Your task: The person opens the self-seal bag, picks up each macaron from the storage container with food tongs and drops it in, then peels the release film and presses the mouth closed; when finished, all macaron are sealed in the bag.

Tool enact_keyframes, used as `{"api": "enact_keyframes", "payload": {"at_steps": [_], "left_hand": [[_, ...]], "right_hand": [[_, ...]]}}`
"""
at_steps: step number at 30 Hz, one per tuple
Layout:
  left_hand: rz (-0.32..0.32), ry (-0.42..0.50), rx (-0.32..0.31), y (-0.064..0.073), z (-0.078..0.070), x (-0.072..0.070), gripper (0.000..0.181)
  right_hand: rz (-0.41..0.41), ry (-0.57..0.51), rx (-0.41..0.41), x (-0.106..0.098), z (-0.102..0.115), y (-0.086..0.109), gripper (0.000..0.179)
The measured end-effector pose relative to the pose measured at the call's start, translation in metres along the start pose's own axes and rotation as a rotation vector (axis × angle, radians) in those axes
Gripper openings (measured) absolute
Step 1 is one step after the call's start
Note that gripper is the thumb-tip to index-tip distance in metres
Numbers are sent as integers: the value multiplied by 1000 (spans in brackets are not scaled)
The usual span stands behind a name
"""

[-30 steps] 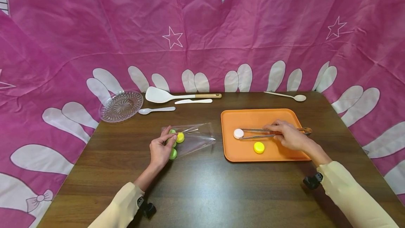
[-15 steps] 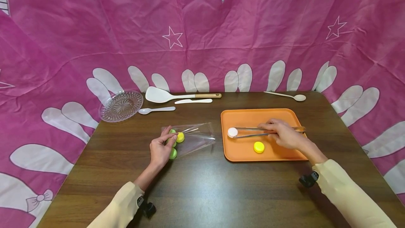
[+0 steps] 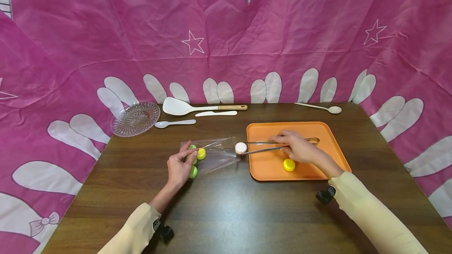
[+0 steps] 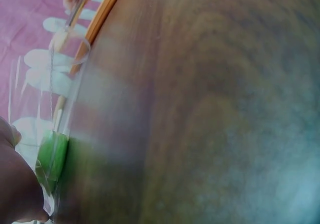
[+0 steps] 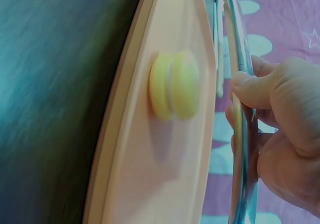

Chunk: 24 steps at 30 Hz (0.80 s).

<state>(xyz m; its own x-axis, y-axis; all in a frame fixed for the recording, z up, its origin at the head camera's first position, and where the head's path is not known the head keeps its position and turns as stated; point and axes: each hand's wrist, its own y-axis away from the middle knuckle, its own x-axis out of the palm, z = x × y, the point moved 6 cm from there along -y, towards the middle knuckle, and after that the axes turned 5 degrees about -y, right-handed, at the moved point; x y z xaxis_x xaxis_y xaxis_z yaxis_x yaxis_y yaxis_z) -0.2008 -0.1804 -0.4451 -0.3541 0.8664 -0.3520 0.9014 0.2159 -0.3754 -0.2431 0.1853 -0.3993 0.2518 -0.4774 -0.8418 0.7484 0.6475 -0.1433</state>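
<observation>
My right hand (image 3: 297, 149) grips metal tongs (image 5: 245, 149) above the orange tray (image 3: 261, 171). At the tongs' tips a pale pink-white macaron (image 3: 241, 148) is pinched, right at the mouth of a clear plastic bag (image 3: 219, 160). With thumb and fingers my left hand (image 3: 181, 166) pinches the bag near its closed end. Inside lie green macarons (image 3: 193, 171) and a yellow macaron (image 3: 201, 153), partly covered by the hand. Another yellow macaron (image 5: 175, 86) sits on the tray below my right hand.
Along the table's back lie a clear ridged plate (image 3: 135, 118), a white spatula (image 3: 176, 106), a white knife (image 3: 216, 113), a white spoon (image 3: 175, 123) and, at right, a beige spoon (image 3: 333, 109). A pink curtain (image 3: 226, 22) hangs behind.
My right hand has moved left with the tongs, carrying the pale macaron from over the tray past its left edge to the bag's mouth. My left hand has stayed in place.
</observation>
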Motion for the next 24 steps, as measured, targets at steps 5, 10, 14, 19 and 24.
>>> {"api": "enact_keyframes", "payload": {"at_steps": [5, 10, 14, 19, 24], "left_hand": [[3, 8, -10, 0, 1, 0, 6], [5, 12, -14, 0, 1, -1, 6], [8, 16, -15, 0, 1, -1, 6], [13, 17, -17, 0, 1, -2, 7], [11, 24, -19, 0, 1, -2, 7]], "right_hand": [[-13, -1, -74, 7, 12, -12, 52], [-17, 16, -147, 16, 22, -24, 50], [-9, 39, -188, 24, 31, -33, 49], [8, 53, -227, 35, 41, -43, 45], [23, 36, -251, 43, 49, -51, 41]]}}
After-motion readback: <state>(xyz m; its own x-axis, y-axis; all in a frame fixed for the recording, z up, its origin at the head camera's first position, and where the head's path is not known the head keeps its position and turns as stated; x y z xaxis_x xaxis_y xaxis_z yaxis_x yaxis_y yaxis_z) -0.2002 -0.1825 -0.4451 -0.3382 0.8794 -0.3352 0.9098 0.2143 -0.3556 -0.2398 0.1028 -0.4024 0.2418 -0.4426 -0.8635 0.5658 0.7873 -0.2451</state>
